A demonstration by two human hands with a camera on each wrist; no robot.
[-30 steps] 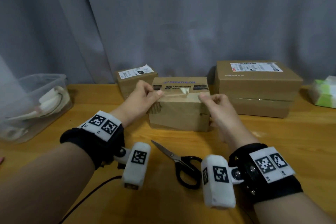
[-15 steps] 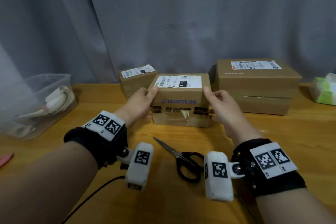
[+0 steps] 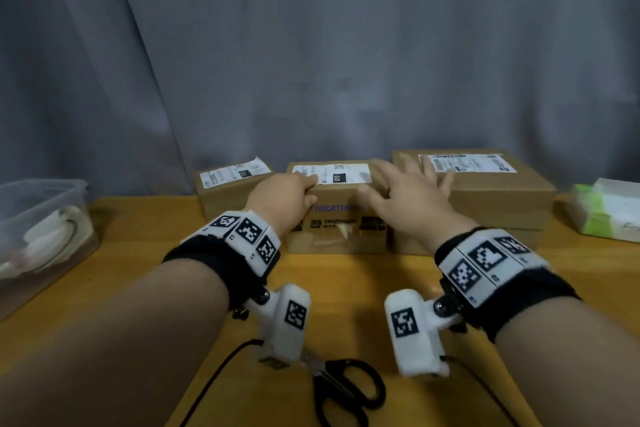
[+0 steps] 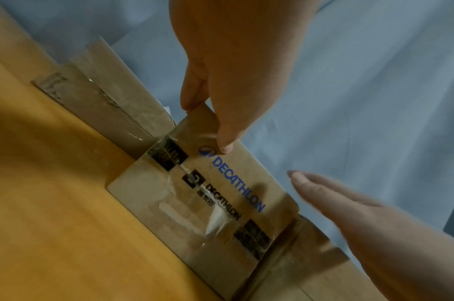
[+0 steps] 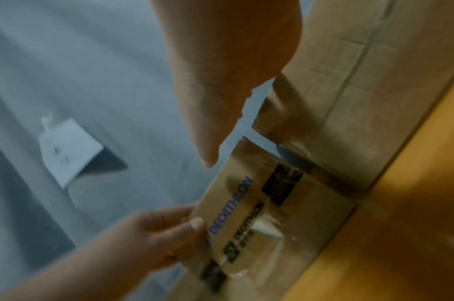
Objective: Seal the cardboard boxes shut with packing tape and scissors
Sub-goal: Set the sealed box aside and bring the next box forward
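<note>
Cardboard, brown and printed with blue DECATHLON lettering, makes up the middle box [image 3: 337,215], which sits on the wooden table [image 3: 346,288] at the back, between a smaller box [image 3: 228,191] on its left and a larger box [image 3: 485,198] on its right, pressed close against both. A white shipping label [image 3: 343,173] covers its top, and clear tape [image 4: 184,205] with a wrinkled patch shows across its front face. The left hand [image 3: 282,196] grips the box's upper left corner, fingers curled over the top edge and thumb [image 4: 224,142] pressed on the front beside the logo. The right hand [image 3: 405,194] is blurred, its fingers spread and straight above the box's upper right corner; the left wrist view shows it clear of the cardboard, holding nothing. Black-handled scissors [image 3: 346,388] lie closed on the table near the person, between the two forearms, well apart from the boxes. A clear plastic tub [image 3: 38,218] with pale contents stands at the far left, and a green and white package [image 3: 609,208] at the far right. A grey curtain [image 3: 311,45] hangs behind everything.
</note>
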